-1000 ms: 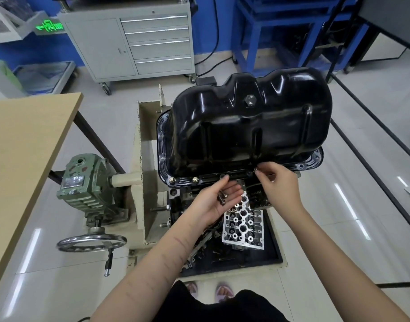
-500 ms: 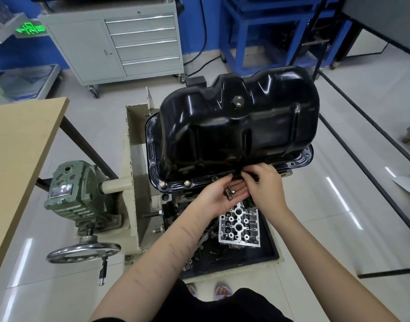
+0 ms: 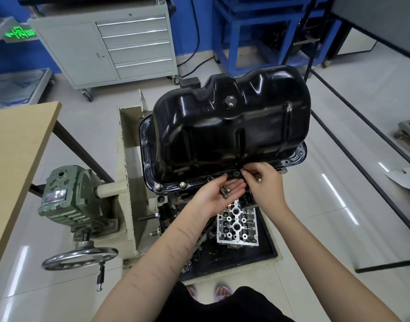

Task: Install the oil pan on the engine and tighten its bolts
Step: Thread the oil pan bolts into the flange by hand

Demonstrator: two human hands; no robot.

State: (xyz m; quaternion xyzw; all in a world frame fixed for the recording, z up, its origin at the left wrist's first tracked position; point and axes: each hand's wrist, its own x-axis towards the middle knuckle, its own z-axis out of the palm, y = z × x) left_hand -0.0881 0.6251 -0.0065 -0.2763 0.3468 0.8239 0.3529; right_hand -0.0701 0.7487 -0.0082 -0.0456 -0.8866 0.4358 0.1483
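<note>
Oil pan [image 3: 231,129] sits upside down on the engine [image 3: 166,205], which is clamped in a cream stand [image 3: 127,173]; its flange lies along the near edge with two bolts [image 3: 170,185] already set at the left corner. The left hand [image 3: 219,194] is held flat, palm up, just under the flange, with spare bolts [image 3: 225,191] lying loose on it. The right hand [image 3: 263,182] pinches what looks like a small bolt at a flange hole. The loose bolts could roll off the open palm into the tray [image 3: 264,252] below if the hand tips. The pinched bolt could start crooked and cross-thread. With few bolts in, the pan may shift off its holes. Only a green lit sign [image 3: 20,33] at far left carries writing, too blurred to read
</note>
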